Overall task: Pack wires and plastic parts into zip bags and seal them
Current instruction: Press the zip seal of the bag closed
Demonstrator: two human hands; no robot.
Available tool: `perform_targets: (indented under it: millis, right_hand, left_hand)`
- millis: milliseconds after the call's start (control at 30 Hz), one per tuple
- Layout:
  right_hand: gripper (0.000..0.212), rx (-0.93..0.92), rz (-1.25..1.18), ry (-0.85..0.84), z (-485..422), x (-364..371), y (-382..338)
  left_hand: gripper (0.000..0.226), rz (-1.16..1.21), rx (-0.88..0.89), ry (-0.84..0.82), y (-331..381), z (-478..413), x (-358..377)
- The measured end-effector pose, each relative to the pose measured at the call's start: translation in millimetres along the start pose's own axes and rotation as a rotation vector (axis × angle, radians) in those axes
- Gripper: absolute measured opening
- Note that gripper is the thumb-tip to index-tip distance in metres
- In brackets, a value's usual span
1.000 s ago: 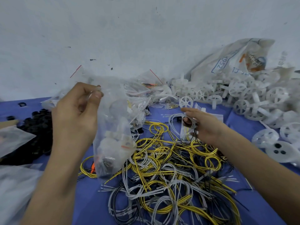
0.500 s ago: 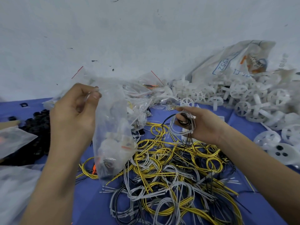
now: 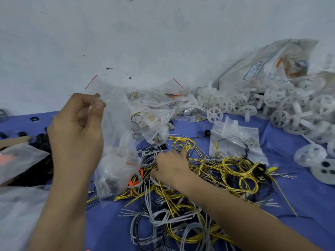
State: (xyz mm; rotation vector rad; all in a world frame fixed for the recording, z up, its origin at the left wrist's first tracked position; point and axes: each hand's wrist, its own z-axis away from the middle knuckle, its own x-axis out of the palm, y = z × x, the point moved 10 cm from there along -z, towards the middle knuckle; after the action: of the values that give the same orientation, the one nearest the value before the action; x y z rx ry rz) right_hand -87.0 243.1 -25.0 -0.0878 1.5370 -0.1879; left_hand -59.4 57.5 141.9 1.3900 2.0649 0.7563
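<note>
My left hand (image 3: 76, 134) pinches the top edge of a clear zip bag (image 3: 116, 156) and holds it up above the blue cloth. The bag hangs down with small white and dark parts in its bottom. My right hand (image 3: 172, 167) is low on the pile of yellow, white and black wires (image 3: 208, 178), just right of the bag's lower end. Its fingers curl into the wires next to an orange wire coil (image 3: 135, 178). The fingertips are partly hidden in the tangle.
A filled zip bag (image 3: 235, 142) lies right of the hands, and several more bags (image 3: 154, 113) are heaped by the wall. White plastic wheels (image 3: 290, 109) pile up at the right under a large sack (image 3: 268, 64). Black parts (image 3: 39, 142) lie at the left.
My right hand, which held a small white and black wire coil up at mid-table, has dropped left and down onto the wire pile beside the bag. My left hand still holds the bag up.
</note>
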Motion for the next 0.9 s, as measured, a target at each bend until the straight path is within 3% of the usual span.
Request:
perform_targets:
  millis: [133, 333, 467, 633, 767, 900]
  right_hand:
    - [0.028, -0.031, 0.116, -0.018, -2, -3, -8]
    - [0.04, -0.083, 0.025, -0.258, 0, 3, 1]
    - [0.037, -0.121, 0.068, -0.305, 0, 11, -5]
    - [0.037, -0.096, -0.402, -0.161, 1, -19, 15]
    - [0.027, 0.044, -0.823, 0.086, 12, -76, 68]
    - [0.015, 0.016, -1.14, 0.214, 28, -119, 93]
  left_hand:
    - [0.011, 0.008, 0.041, -0.019, 2, 1, 3]
    - [0.009, 0.007, 0.026, -0.071, 3, 2, 12]
    - [0.01, -0.053, 0.008, -0.138, 2, 3, 15]
    - [0.005, -0.146, 0.026, -0.25, 6, 5, 17]
    - [0.023, -0.2, 0.108, -0.312, 14, 7, 19]
    - [0.011, -0.194, 0.151, -0.408, 29, 14, 31]
